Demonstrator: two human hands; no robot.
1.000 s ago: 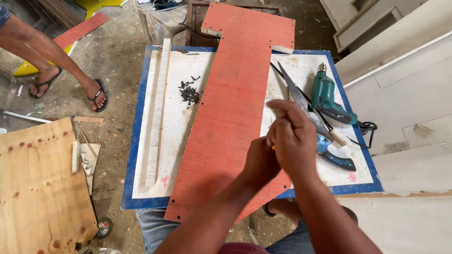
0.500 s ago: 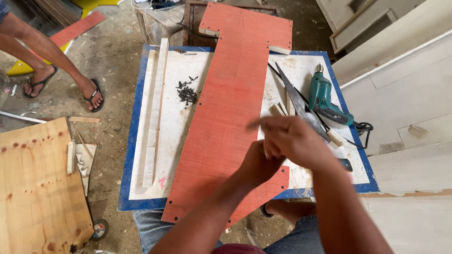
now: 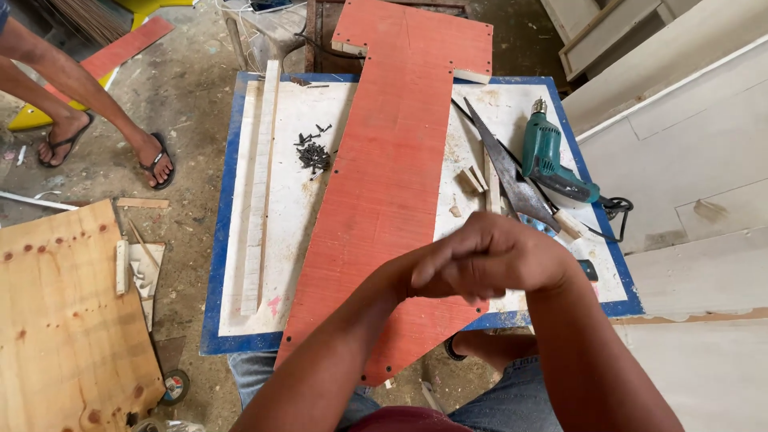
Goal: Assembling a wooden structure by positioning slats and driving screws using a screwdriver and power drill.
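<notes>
My right hand (image 3: pixel 498 254) is curled over my left hand (image 3: pixel 414 277), and the two are pressed together above the near right part of a long red board (image 3: pixel 392 160). Whether anything small sits between them is hidden. The red board lies lengthwise on a white table top with a blue rim (image 3: pixel 214 256). It has a wider head at the far end and small holes along its edges. A pile of dark screws (image 3: pixel 314 152) lies to the left of the board.
A long pale wooden strip (image 3: pixel 258 184) lies along the table's left side. A handsaw (image 3: pixel 508 172), small wood blocks (image 3: pixel 472 180) and a teal power drill (image 3: pixel 544 152) lie on the right. A plywood sheet (image 3: pixel 56 320) rests on the floor at left. Another person's sandalled feet (image 3: pixel 152 160) stand far left. White panels (image 3: pixel 688 160) lean at right.
My joined hands have dropped lower and nearer to me, and the right hand has folded over the left. The view has shifted slightly; the things on the table have not moved.
</notes>
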